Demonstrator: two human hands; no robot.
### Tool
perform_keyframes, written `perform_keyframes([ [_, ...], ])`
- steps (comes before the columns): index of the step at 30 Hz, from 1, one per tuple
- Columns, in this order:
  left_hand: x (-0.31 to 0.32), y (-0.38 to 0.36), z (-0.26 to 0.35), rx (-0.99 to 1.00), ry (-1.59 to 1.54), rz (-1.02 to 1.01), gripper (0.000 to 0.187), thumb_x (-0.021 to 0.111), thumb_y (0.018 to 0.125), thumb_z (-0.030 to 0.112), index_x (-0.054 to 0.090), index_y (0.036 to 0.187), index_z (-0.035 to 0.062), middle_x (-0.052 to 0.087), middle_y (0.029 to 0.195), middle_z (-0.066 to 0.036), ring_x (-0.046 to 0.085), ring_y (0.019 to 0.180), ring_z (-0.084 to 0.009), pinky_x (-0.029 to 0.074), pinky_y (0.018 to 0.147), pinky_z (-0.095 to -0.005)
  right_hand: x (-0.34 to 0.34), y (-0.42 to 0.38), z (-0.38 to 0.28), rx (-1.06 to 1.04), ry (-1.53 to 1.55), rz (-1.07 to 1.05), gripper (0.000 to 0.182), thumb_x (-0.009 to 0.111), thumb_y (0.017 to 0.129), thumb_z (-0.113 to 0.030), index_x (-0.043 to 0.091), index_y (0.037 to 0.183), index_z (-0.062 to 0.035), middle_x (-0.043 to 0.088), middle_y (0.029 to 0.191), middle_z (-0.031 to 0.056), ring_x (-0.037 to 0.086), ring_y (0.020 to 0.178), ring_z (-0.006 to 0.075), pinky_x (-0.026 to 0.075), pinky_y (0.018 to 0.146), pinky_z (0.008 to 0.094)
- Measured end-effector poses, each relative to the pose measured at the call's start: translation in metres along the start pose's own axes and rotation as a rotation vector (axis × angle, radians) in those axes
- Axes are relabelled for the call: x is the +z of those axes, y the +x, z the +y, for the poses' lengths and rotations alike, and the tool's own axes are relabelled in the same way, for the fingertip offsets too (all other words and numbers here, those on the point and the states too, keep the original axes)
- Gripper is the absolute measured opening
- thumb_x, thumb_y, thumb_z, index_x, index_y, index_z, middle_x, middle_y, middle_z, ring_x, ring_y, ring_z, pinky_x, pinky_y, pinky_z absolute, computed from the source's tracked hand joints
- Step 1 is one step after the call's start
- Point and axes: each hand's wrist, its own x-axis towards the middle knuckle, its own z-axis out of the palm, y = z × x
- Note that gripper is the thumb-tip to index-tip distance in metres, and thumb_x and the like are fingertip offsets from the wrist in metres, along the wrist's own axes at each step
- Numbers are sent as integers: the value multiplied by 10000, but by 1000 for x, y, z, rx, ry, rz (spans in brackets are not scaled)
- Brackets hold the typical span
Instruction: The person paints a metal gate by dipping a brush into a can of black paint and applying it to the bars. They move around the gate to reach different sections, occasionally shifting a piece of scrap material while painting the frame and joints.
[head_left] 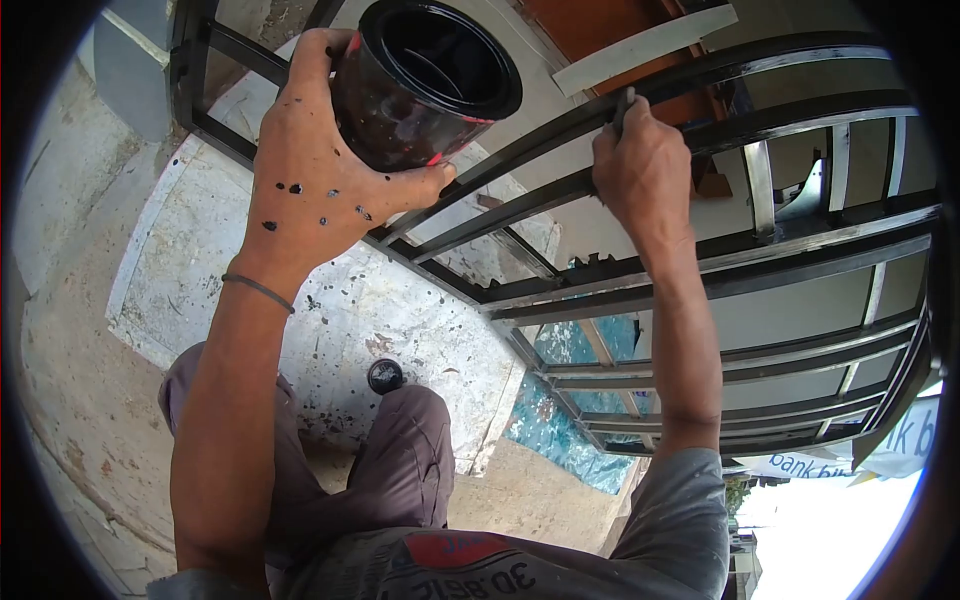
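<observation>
My left hand (320, 175) is wrapped round a paint can (400, 120) with dark, glossy paint inside and smears down its outside. Black paint spots dot the back of this hand, and a dark band circles the wrist. My right hand (645, 165) is closed at the black metal frame (560, 195), to the right of the can. From its fist pokes the dark stub of a handle (625, 105), seemingly a paintbrush's; the bristle end is hidden. Several bars of the frame shine black, while some short crosspieces look bare grey.
Below lies a white, paint-spattered sheet (340, 330) on the concrete ground, with a small black lid or cup (384, 376) by my knee. A blue sheet (570, 430) is spread under the frame. Beyond stands brown furniture (600, 50), and a white banner (810, 464) hangs at right.
</observation>
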Motion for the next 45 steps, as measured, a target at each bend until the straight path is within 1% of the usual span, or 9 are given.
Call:
perform_keyframes([
  [5, 4, -2, 3, 10, 19, 9, 983, 977, 649, 320, 445, 1416, 14, 647, 1293, -206, 666, 1209, -332, 542, 1046, -428, -74, 37, 18, 43, -257, 87, 183, 636, 900, -102, 663, 1034, 20, 729, 850, 267, 725, 802, 475, 579, 761, 558],
  [11, 7, -5, 5, 44, 81, 24, 972, 976, 644, 313, 455, 1412, 23, 650, 1297, -208, 674, 1203, -336, 543, 1037, -423, -63, 11, -9, -293, -546, 138, 83, 624, 973, -135, 690, 978, -86, 695, 937, 143, 712, 897, 336, 606, 678, 435],
  [19, 1, -8, 7, 45, 50, 40, 966, 988, 641, 318, 459, 1395, 27, 650, 1295, -203, 675, 1200, -337, 543, 1035, -429, 118, -149, -60, -568, 18, -153, 142, 672, 847, -137, 668, 955, -44, 597, 947, 139, 634, 919, 303, 609, 682, 394],
  [24, -4, -9, 5, 54, 69, 21, 960, 984, 645, 329, 466, 1398, 35, 639, 1314, -191, 670, 1205, -331, 557, 1037, -425, 138, -183, -62, -412, 487, -261, 207, 725, 815, -135, 690, 1011, -77, 663, 1000, 124, 676, 997, 316, 622, 730, 431],
  [30, -3, -9, 3, 104, 135, 51, 953, 996, 632, 360, 473, 1364, 46, 683, 1237, -211, 727, 1115, -333, 613, 962, -405, 51, -135, 10, -97, 375, 292, 313, 753, 744, 105, 718, 1012, -53, 720, 1036, 111, 716, 900, 299, 584, 720, 403],
  [33, -1, -11, 5, 91, 105, 52, 949, 999, 642, 353, 485, 1371, 31, 670, 1265, -209, 712, 1145, -325, 610, 971, -402, 33, -144, 7, -184, 169, 571, 409, 752, 686, 148, 732, 1065, -6, 703, 1064, 170, 706, 931, 341, 586, 756, 401],
  [37, -2, -17, 7, 40, 59, 17, 930, 984, 701, 286, 481, 1434, 14, 620, 1364, -190, 655, 1227, -297, 559, 1036, -400, 108, -190, -35, -223, 291, 324, 440, 743, 697, -147, 714, 1131, -79, 656, 1144, 146, 669, 1015, 314, 566, 761, 400],
  [41, -4, -24, 11, -38, 18, 31, 844, 930, 793, 177, 480, 1486, 3, 599, 1407, -166, 615, 1262, -263, 478, 1119, -386, 215, -254, -89, -241, 411, 83, 330, 701, 762, -164, 690, 1082, -86, 633, 1067, 100, 633, 1031, 278, 580, 819, 387],
  [45, -4, -28, 12, -7, 7, 11, 900, 951, 761, 205, 461, 1488, 4, 599, 1388, -169, 626, 1233, -289, 516, 1089, -400, 276, -294, -131, -71, 586, -47, 278, 711, 777, -123, 687, 1051, -80, 635, 1029, 93, 640, 1028, 278, 597, 808, 385],
])
